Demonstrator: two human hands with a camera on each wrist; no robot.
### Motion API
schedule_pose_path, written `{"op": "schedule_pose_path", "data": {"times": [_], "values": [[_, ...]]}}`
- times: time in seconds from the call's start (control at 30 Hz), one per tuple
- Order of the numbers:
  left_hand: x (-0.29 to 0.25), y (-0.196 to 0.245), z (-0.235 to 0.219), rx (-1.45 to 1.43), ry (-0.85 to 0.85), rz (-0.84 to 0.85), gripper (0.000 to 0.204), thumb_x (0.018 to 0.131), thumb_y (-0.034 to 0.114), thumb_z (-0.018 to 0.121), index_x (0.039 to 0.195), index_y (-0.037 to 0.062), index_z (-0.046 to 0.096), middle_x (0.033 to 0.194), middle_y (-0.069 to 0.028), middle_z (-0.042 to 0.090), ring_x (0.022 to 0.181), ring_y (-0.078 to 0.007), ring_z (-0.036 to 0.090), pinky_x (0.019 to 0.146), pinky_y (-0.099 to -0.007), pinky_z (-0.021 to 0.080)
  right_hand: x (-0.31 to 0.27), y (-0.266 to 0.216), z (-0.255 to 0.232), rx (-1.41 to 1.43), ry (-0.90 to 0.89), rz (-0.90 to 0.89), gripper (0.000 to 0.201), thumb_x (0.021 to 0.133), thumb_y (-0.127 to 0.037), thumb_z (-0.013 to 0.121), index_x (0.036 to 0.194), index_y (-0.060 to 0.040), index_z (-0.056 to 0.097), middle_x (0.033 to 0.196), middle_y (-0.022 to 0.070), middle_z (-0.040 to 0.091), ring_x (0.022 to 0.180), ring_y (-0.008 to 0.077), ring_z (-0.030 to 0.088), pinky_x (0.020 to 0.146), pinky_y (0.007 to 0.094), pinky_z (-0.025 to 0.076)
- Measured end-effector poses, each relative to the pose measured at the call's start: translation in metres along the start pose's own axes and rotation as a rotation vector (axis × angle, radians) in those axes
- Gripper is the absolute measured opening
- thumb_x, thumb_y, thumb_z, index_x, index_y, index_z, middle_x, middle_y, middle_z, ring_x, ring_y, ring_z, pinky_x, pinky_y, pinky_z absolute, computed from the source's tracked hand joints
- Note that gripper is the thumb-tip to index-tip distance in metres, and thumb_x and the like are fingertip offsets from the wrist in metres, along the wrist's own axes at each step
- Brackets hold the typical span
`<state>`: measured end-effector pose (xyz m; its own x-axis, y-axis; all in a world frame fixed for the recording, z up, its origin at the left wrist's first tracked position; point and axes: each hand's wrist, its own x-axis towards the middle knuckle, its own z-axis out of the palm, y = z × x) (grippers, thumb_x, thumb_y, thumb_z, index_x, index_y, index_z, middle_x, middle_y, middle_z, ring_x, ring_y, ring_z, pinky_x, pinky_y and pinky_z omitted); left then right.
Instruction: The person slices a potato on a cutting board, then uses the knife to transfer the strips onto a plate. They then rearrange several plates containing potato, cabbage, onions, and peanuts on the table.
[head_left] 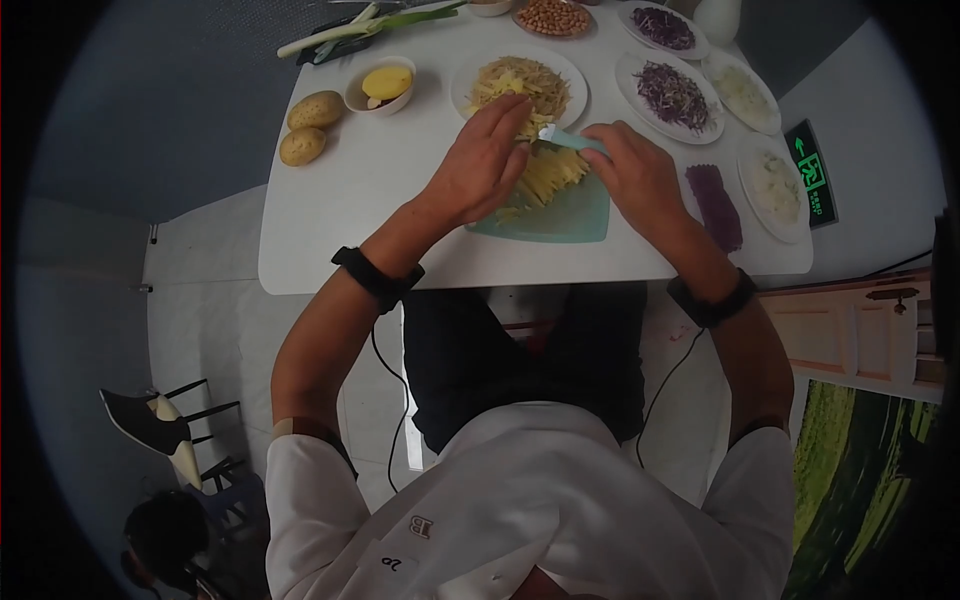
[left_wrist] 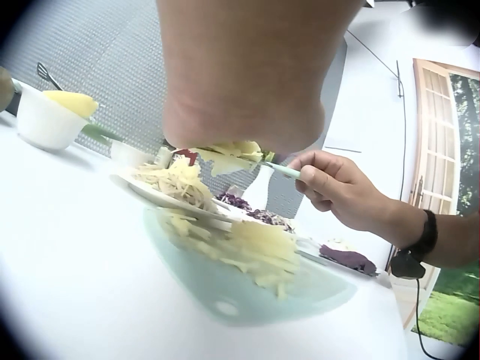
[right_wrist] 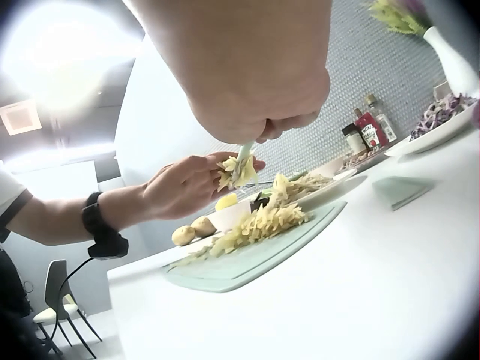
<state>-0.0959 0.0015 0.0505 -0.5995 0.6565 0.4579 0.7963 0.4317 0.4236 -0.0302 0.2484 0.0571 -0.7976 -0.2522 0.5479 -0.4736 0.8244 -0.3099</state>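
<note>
My right hand (head_left: pixel 640 180) grips the pale green handle of a knife (head_left: pixel 577 141), its blade pointing left. Cut potato strips (right_wrist: pixel 234 174) cling around the blade, raised over the board. My left hand (head_left: pixel 478 165) holds these strips against the blade, thumb on the near side and fingers on the far side. Beneath both hands, a pale green cutting board (head_left: pixel 590 222) carries a heap of yellow potato strips (head_left: pixel 548 178). Just beyond the board stands a white plate (head_left: pixel 577 92) piled with more potato strips (head_left: pixel 535 85).
Two whole potatoes (head_left: pixel 308 125) and a white bowl (head_left: pixel 362 102) with a peeled yellow piece lie left. Plates of shredded purple cabbage (head_left: pixel 672 95) and pale shreds (head_left: pixel 772 185) line the right, beside a folded purple cloth (head_left: pixel 714 205). Leeks (head_left: pixel 350 30) and a peanut dish (head_left: pixel 553 17) are behind.
</note>
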Motion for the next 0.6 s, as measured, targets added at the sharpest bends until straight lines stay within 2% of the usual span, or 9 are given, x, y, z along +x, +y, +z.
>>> {"op": "schedule_pose_path", "data": {"times": [0.03,0.13,0.23,0.33,0.4,0.47,0.53,0.6], "values": [[0.004,-0.008,0.001,-0.021,-0.019,-0.037,0.049,0.106,0.017,0.045,0.151,-0.0041,0.043,0.154,-0.0249,0.046,0.147,-0.0414,0.041,0.122,-0.0456,0.035,0.006,0.005,0.004,-0.003,0.005,-0.001,0.021,0.096,-0.018,0.073,0.113,-0.009,0.064,0.099,0.008,0.069,0.085,0.0298,0.071,0.07,0.0418,0.056],[0.024,-0.033,0.002,-0.078,-0.037,-0.061,0.048,0.109,0.022,0.039,0.15,-0.003,0.045,0.151,-0.0248,0.049,0.145,-0.0402,0.045,0.121,-0.0441,0.036,0.025,0.021,0.016,0.047,0.031,-0.011,0.02,0.098,-0.019,0.071,0.114,-0.0091,0.064,0.103,0.0096,0.071,0.087,0.0316,0.072,0.072,0.0428,0.056],[0.052,-0.052,-0.004,-0.192,-0.12,-0.138,0.048,0.11,0.025,0.038,0.147,-0.0032,0.049,0.148,-0.0252,0.052,0.141,-0.0387,0.049,0.119,-0.0425,0.038,0.047,0.031,0.021,0.074,-0.044,0.095,0.021,0.1,-0.023,0.068,0.115,-0.0089,0.064,0.105,0.0124,0.073,0.089,0.0342,0.073,0.074,0.0444,0.056],[0.074,-0.066,-0.007,-0.216,-0.196,-0.188,0.05,0.111,0.03,0.036,0.146,-0.0026,0.052,0.146,-0.0248,0.055,0.137,-0.0359,0.053,0.117,-0.0416,0.04,0.068,0.04,0.022,0.108,-0.119,0.195,0.025,0.102,-0.03,0.065,0.114,-0.0077,0.065,0.101,0.0149,0.075,0.088,0.0356,0.073,0.076,0.0467,0.056],[0.08,-0.075,-0.007,-0.287,-0.233,-0.217,0.052,0.112,0.033,0.034,0.146,-0.0015,0.053,0.146,-0.0238,0.056,0.138,-0.0346,0.053,0.117,-0.0412,0.04,0.079,0.048,0.023,0.178,-0.258,0.299,0.029,0.103,-0.033,0.063,0.114,-0.0064,0.067,0.095,0.016,0.075,0.088,0.0354,0.073,0.078,0.0467,0.056],[0.084,-0.087,-0.003,-0.357,-0.273,-0.252,0.054,0.112,0.035,0.032,0.146,-0.0003,0.055,0.146,-0.0229,0.056,0.138,-0.0332,0.053,0.118,-0.0408,0.039,0.083,0.061,0.032,0.237,-0.257,0.31,0.03,0.103,-0.034,0.063,0.114,-0.0058,0.068,0.093,0.0166,0.075,0.087,0.0347,0.073,0.079,0.0458,0.056],[0.086,-0.092,-0.001,-0.503,-0.299,-0.389,0.059,0.112,0.041,0.028,0.146,0.0017,0.056,0.149,-0.0196,0.057,0.14,-0.031,0.052,0.121,-0.0401,0.037,0.083,0.068,0.038,0.3,-0.262,0.322,0.032,0.103,-0.034,0.063,0.114,-0.0051,0.07,0.092,0.0172,0.075,0.087,0.034,0.074,0.079,0.045,0.055],[0.089,-0.093,-0.004,-0.524,-0.299,-0.442,0.06,0.112,0.041,0.026,0.146,0.0019,0.057,0.15,-0.0188,0.057,0.14,-0.0306,0.052,0.122,-0.0398,0.035,0.082,0.071,0.038,0.352,-0.248,0.286,0.034,0.105,-0.034,0.062,0.114,-0.003,0.071,0.093,0.0186,0.075,0.085,0.0334,0.073,0.079,0.0438,0.055]]}}
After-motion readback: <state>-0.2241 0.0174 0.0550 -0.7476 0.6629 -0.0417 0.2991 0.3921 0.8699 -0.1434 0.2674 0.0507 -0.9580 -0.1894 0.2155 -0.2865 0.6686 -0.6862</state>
